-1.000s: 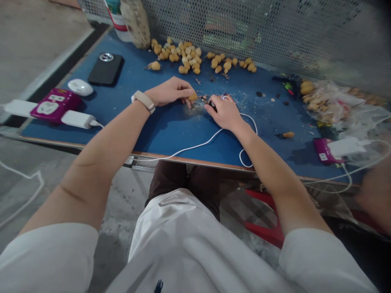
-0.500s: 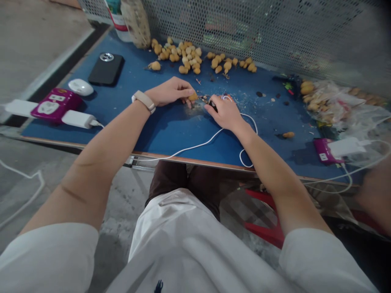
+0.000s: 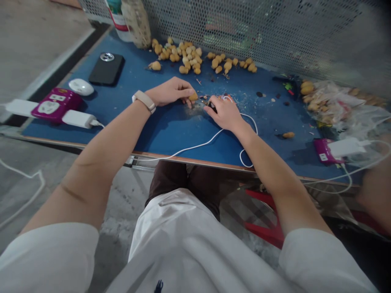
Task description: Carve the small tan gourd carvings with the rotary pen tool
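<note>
I have the small tan pod [image 3: 193, 97] right at the fingertips of the left hand [image 3: 169, 91], its long axis lying roughly level across my view, one end aimed toward the right hand [image 3: 224, 114]. It is too small on my feed to make out its ends any better.

The left forearm comes in from the lower left, with a pale wristband [image 3: 143, 101] on the wrist. The hand lies low over the bench [image 3: 171, 138], fingers curled and pointing right. It is narrow, pinching the pod between thumb and fingers as far as I can tell.

The right forearm comes in from the lower right, the hand angled up and to the left, back uppermost, fingers closed around a small dark object [image 3: 212, 107]. Its tip points toward the pod, just beside it. I cannot tell what that object is. A white cable [image 3: 195, 145] loops past the right wrist and up to the hand.

Ahead of the hands, a loose scatter of similar tan pods [image 3: 180, 55] lies on the bench. A black phone [image 3: 106, 69] sits ahead and to the left, a magenta power socket [image 3: 51, 105] further left, a plastic bag of pods [image 3: 324, 103] to the right, and perforated metal mesh [image 3: 259, 28] stands along the far edge.
</note>
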The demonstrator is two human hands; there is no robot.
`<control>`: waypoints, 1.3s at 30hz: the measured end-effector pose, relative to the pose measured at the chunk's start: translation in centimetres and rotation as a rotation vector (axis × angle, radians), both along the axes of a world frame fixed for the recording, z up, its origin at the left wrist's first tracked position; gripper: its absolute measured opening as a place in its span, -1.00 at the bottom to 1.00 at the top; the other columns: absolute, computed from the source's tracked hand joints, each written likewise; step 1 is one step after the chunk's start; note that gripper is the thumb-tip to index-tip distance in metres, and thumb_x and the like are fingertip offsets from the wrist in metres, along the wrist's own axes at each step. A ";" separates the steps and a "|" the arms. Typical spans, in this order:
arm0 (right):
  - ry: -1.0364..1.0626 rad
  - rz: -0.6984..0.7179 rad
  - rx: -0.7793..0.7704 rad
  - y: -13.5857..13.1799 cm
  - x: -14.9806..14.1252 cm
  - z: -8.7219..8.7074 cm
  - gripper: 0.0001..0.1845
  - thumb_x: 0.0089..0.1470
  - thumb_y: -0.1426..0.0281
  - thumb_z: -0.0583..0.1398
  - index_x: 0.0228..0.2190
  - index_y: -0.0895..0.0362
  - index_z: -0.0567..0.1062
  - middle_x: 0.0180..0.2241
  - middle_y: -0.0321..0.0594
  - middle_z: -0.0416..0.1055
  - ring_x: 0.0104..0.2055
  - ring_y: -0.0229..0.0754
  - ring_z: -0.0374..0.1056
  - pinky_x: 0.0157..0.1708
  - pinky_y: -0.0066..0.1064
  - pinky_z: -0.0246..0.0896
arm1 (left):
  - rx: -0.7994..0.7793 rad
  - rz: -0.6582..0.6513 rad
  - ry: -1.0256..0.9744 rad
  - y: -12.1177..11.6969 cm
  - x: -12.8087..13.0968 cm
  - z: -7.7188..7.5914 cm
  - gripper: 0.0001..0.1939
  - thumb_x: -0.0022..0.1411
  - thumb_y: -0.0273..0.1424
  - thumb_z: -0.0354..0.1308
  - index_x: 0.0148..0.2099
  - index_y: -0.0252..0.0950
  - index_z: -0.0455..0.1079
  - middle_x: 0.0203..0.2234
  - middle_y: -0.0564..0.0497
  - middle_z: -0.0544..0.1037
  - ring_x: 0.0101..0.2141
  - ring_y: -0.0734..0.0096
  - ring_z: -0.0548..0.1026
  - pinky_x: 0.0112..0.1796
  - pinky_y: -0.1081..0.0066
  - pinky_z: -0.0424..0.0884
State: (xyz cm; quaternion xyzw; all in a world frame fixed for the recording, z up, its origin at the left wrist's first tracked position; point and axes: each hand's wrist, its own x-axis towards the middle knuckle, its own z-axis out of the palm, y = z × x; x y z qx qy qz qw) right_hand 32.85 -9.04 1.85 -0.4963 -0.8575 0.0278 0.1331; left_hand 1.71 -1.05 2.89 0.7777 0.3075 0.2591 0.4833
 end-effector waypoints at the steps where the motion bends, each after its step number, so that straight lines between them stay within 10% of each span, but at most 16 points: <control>1: -0.001 -0.002 0.000 0.0 0.0 0.0 -0.20 0.76 -0.32 -0.12 0.30 -0.04 0.60 -0.03 0.09 0.78 0.09 0.43 0.67 0.14 0.12 0.49 | -0.005 -0.011 0.009 0.0 0.0 0.0 -0.23 0.42 0.42 0.61 0.03 -0.24 0.83 -0.18 -0.16 0.89 -0.10 0.18 0.72 0.05 0.20 0.62; 18: -0.023 -0.018 -0.010 -0.2 -0.1 0.2 -0.13 0.74 -0.34 -0.15 0.31 -0.01 0.63 0.02 0.16 0.79 0.12 0.47 0.66 0.17 0.17 0.50 | -0.004 0.018 -0.030 0.2 0.0 -0.4 -0.48 0.56 0.15 0.64 0.00 -0.26 0.86 -0.20 -0.21 0.88 -0.15 0.11 0.81 0.07 0.17 0.70; 33: -0.015 0.039 0.031 -0.1 0.2 -0.3 -0.01 0.74 -0.43 -0.21 0.34 0.01 0.62 -0.09 0.04 0.75 0.01 0.32 0.64 0.17 0.10 0.47 | -0.040 -0.009 0.016 0.0 -0.1 0.1 -0.30 0.42 0.41 0.61 0.02 -0.14 0.83 -0.15 -0.09 0.92 -0.04 0.14 0.68 0.19 0.05 0.60; 39: -0.020 0.026 0.019 0.0 0.2 -0.2 -0.08 0.76 -0.37 -0.16 0.32 0.03 0.64 -0.10 0.07 0.74 0.02 0.35 0.63 0.19 0.14 0.46 | -0.062 -0.039 0.022 -0.6 0.1 0.8 -0.33 0.44 0.40 0.60 0.00 -0.12 0.78 -0.44 0.04 0.76 0.09 0.12 0.61 0.29 0.20 0.49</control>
